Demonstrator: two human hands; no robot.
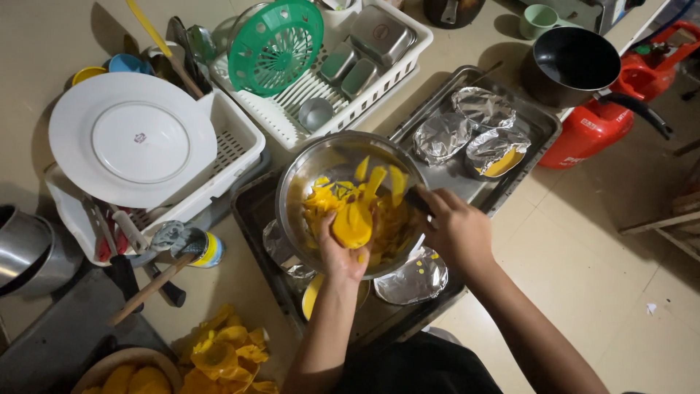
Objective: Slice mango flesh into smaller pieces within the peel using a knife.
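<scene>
Your forearms reach up from the bottom edge toward a steel bowl (306, 171) of yellow fruit slices (327, 201), which sits on a big dark metal tray (251, 215) on the table (29, 29). Your left hand (341, 252) is cupped under one thick yellow piece (353, 225), fingers curled around it over the middle of the bowl. Your right hand (456, 230) is closed on a dark handle (417, 198) at the bowl's right rim; the blade end is hidden among the slices.

By size, a white dish rack (240, 138) at left carries a large white plate (131, 138) with a small red mark at its centre. A second white rack (394, 66) above the bowl holds a round green plastic strainer (275, 44) tilted on edge and small steel tins (357, 62). A black pan (572, 62) sits upper right, beside a red cylinder (594, 131) with white lettering, lying below the table edge. Three foil-covered cups (474, 131) rest on the tray's far end, another foil cup (412, 281) just below the bowl. Yellow peelings (226, 354) pile at lower left. A small can (208, 249) with a yellow and blue label lies beside the rack, near a wooden handle (149, 288).
</scene>
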